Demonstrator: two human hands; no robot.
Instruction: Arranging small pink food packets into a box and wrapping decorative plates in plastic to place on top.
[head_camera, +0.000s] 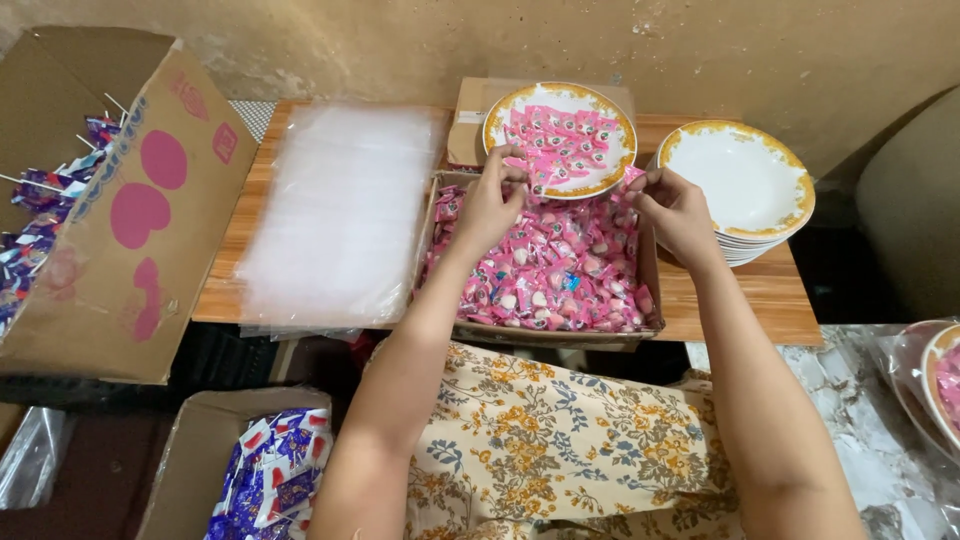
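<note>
I judge the step in hand to be laying pink-wrapped sweets out on the gold-rimmed white plate (560, 138), which rests tilted on the far edge of the shallow cardboard tray of pink sweets (545, 265) and on a flat brown carton behind it. My left hand (492, 203) hovers over the tray's far left corner, fingertips pinched at the plate's near rim; they seem to close on a single pink wrapped sweet (517, 172), though the piece is too small for me to be sure. My right hand (676, 208) is at the tray's far right corner, fingers curled and pinched together near the plate's rim; whether they hold anything I cannot tell. The plate already carries neat rows of sweets across most of its face, so I reckon the filling is well along. To the right stands a stack of empty gold-rimmed white plates (745, 185); to the left lies a pile of clear plastic bags (340, 210) on the wooden table (770, 295). The next move calls for a light placement into the remaining gap near the rim, without disturbing the rows.
</note>
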